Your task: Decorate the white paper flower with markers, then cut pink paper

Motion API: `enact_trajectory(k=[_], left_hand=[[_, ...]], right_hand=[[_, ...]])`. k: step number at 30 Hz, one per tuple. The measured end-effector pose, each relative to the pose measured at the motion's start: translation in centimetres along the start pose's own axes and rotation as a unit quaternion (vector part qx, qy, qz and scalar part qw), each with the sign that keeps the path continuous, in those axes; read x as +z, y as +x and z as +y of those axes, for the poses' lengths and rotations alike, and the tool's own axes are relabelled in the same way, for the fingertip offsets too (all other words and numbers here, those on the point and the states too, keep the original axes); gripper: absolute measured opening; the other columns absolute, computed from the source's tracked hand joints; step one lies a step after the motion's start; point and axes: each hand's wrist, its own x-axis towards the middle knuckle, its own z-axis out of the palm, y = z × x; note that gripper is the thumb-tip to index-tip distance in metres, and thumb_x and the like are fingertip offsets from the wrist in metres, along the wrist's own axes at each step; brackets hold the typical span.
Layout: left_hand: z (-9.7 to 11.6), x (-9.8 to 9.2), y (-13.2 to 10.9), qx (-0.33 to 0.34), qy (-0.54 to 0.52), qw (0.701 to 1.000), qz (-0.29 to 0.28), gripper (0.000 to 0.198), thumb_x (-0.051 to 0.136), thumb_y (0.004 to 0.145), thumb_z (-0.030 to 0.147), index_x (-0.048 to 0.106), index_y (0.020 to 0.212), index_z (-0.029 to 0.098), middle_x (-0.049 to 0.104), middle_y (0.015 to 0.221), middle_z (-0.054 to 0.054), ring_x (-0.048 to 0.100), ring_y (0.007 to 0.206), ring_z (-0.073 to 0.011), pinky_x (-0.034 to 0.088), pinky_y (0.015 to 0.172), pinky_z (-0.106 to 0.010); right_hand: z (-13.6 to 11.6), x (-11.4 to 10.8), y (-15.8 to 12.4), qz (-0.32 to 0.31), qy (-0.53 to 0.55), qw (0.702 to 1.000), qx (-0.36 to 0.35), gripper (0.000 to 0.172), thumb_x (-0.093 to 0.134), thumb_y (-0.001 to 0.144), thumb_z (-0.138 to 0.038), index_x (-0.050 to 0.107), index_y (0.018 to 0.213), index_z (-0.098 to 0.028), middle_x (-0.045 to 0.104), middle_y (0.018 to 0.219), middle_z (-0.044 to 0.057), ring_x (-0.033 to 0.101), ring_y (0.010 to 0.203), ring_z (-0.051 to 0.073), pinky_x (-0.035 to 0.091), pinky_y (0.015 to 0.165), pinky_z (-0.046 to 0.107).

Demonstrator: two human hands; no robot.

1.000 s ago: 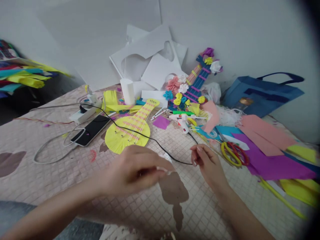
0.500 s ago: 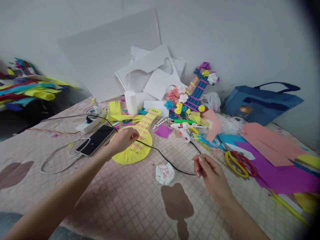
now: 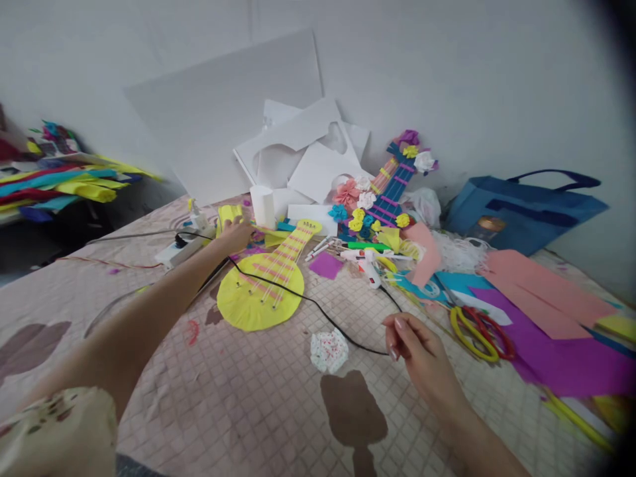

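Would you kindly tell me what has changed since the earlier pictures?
The left hand moved forward and leftward, past the yellow guitar, to the yellow paper; whether it grips that paper is unclear. The white round pad, partly hidden before, now shows fully. The right hand stayed by the black cord; the yellow guitar and glue gun stayed put.

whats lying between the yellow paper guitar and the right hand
In the head view, a black cord runs from over the yellow paper guitar to the right hand, and a round white speckled piece lies beside the cord.
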Motion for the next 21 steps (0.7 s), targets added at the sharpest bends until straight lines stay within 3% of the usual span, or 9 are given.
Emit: enact_trajectory(k=[4,7,14,18,21], left_hand=[[-1.0,-2.7,1.2,0.005,0.035,0.999,0.029,0.04,0.043,0.086,0.017,0.058,0.123,0.017,0.042,0.144,-0.015,0.025,0.135,-0.0362,0.027,0.1,-0.055],[-1.4,-3.7,1.2,0.029,0.048,0.998,0.021,0.042,0.046,0.085,0.013,0.058,0.124,0.021,0.034,0.151,-0.01,0.019,0.139,-0.0322,0.025,0.104,-0.052],[-2.6,-3.9,0.0,-0.007,0.042,0.999,0.018,0.036,0.05,0.083,0.011,0.065,0.115,0.018,0.039,0.144,-0.015,0.032,0.128,-0.0357,0.03,0.098,-0.053],[-2.2,-4.2,-1.2,0.001,0.015,1.0,0.021,0.03,0.046,0.085,0.005,0.067,0.106,0.008,0.041,0.142,-0.017,0.029,0.129,-0.0332,0.024,0.102,-0.053],[-1.3,-4.4,-2.2,0.02,-0.019,1.0,0.016,0.027,0.048,0.083,0.003,0.069,0.099,0.011,0.043,0.144,-0.011,0.027,0.132,-0.0282,0.017,0.107,-0.048]], right_hand=[[0.1,0.1,0.0,-0.007,0.003,1.0,0.0,0.024,0.056,0.091,-0.042,0.064,0.088,-0.019,0.049,0.059,-0.003,0.045,0.052,0.01,0.034,0.051,0.024],[0.2,0.0,0.0,-0.01,0.003,1.0,-0.001,0.024,0.056,0.091,-0.042,0.064,0.088,-0.02,0.049,0.059,-0.003,0.045,0.053,0.01,0.034,0.051,0.024],[0.1,0.0,0.1,-0.007,-0.004,1.0,0.002,0.026,0.057,0.09,-0.044,0.064,0.087,-0.019,0.05,0.059,-0.002,0.045,0.053,0.01,0.035,0.05,0.024],[0.0,0.1,0.1,-0.005,-0.005,1.0,0.001,0.026,0.057,0.089,-0.044,0.065,0.086,-0.019,0.05,0.06,-0.002,0.045,0.052,0.01,0.035,0.05,0.024],[0.0,0.2,0.1,-0.002,0.0,1.0,0.0,0.025,0.058,0.089,-0.044,0.065,0.086,-0.02,0.05,0.059,-0.002,0.045,0.053,0.01,0.035,0.05,0.024]])
